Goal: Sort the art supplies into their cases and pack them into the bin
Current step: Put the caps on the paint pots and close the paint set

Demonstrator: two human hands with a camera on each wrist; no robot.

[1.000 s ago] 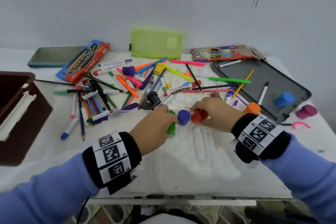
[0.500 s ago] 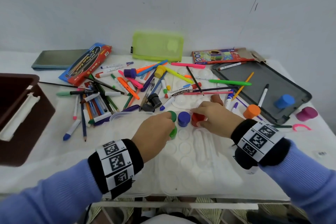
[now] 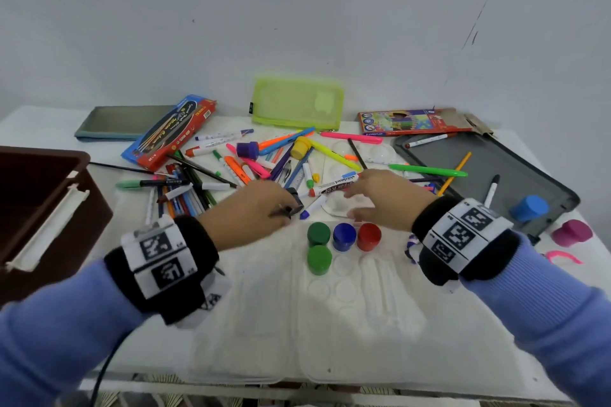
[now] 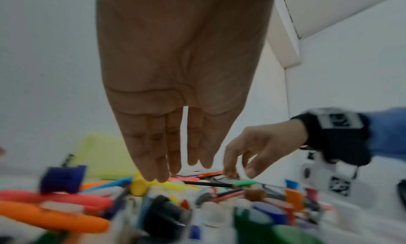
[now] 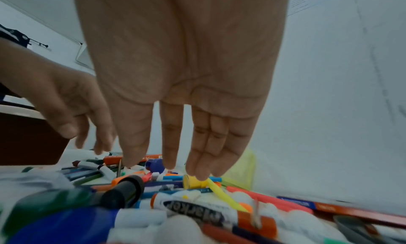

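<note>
Both hands hover over the pile of pens and markers (image 3: 251, 168) at the middle of the desk (image 3: 99, 334), fingers straight and spread, holding nothing: the left hand (image 3: 251, 211) beside a black pot (image 3: 295, 205), the right hand (image 3: 383, 198) just past the whiteboard marker (image 3: 334, 184). Four paint pots, two green (image 3: 319, 245), one blue (image 3: 344, 236) and one red (image 3: 369, 236), already stand in the white moulded tray (image 3: 363, 324) close to the person. The next pot looks best taken by its sides and lowered straight into a free well. The pile is tangled, so lifting one piece may drag others along. The yellow-green pouch (image 3: 297, 104), the pencil boxes (image 3: 172, 129) and the brown bin (image 3: 39, 208) at the left wait further off.
</note>
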